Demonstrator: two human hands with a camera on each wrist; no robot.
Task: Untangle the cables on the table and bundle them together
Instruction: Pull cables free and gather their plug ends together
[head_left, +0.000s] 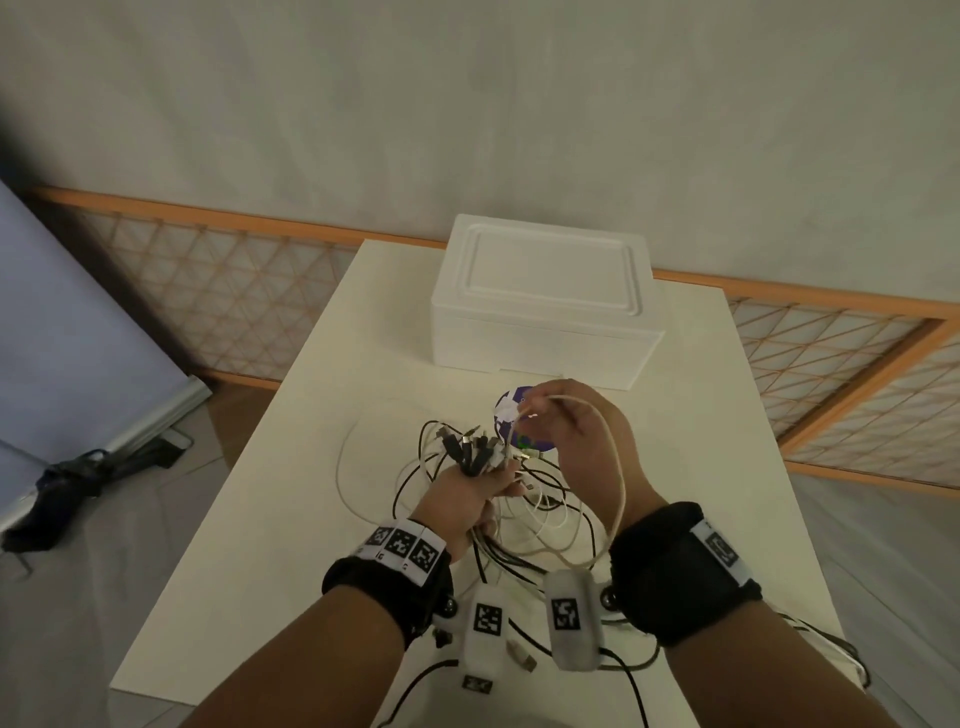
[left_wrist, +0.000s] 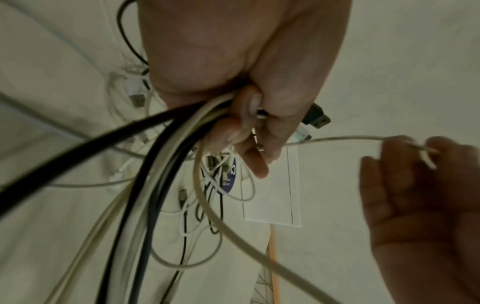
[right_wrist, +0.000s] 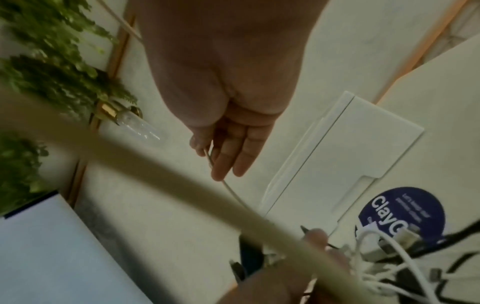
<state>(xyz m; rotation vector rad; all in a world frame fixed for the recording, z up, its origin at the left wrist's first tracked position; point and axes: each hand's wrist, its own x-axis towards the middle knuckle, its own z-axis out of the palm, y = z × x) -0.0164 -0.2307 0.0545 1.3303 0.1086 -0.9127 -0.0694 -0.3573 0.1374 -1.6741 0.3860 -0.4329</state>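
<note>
The left hand (head_left: 467, 493) is clamped on the gathered cables (head_left: 470, 449) above the middle of the surface (head_left: 291, 467). The right hand (head_left: 576, 431) pinches one beige cable (head_left: 615, 467) near its end. I think it should lay this end beside the others, slowly, keeping the loop free.

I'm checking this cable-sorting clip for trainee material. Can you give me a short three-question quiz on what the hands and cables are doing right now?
1. True or false: the left hand grips several cables at once, black and white.
2. What does the right hand hold? A) a black plug B) a single pale cable C) the white foam box
3. Fill in: the blue round sticker lies on the table just in front of the ____.

Key: 1 true; 2 B; 3 white foam box.
</note>
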